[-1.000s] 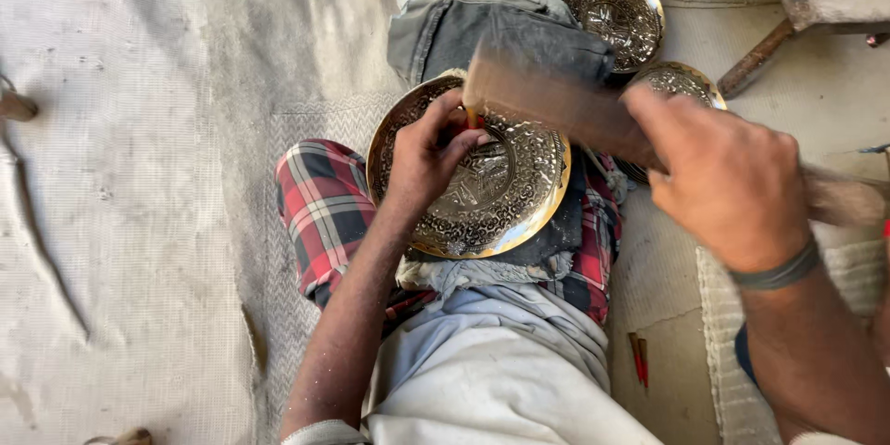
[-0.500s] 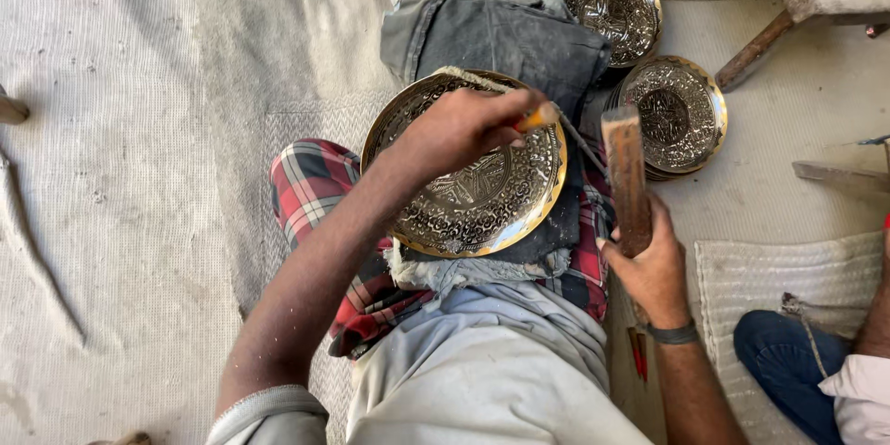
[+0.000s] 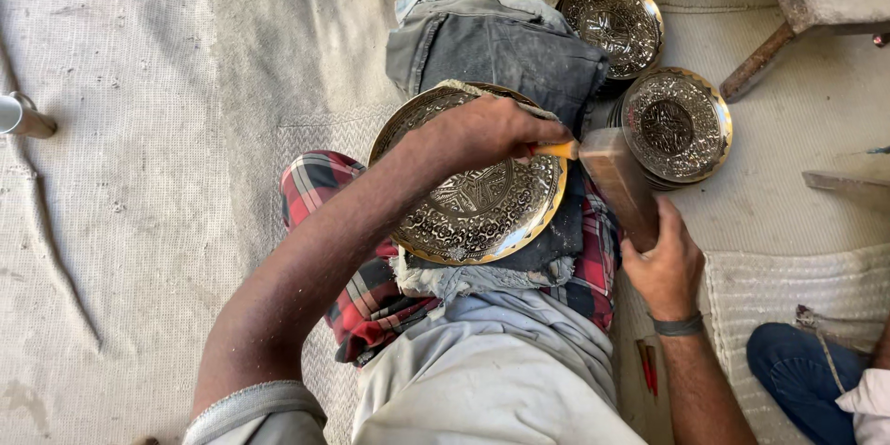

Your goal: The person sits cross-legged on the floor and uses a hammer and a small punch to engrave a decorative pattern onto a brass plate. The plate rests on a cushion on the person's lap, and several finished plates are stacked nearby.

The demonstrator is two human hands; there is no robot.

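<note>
Engraved brass plate [image 3: 473, 195] rests on the person's lap over a checked cloth [image 3: 362, 287]. Left hand [image 3: 482, 130] has shifted to its far right rim, closed around a yellow-handled chisel [image 3: 554, 150]. Right hand [image 3: 663, 264], lowered since, grips a wooden mallet [image 3: 619, 181] meeting it. Two finished plates [image 3: 675, 125] lie beyond.

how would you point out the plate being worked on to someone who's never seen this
Start at the person's lap, padded with red checked cloth. The engraved metal plate rests there under the left hand. Unlike the two smaller plates on the floor beyond, it is larger and propped on the knee.
</note>
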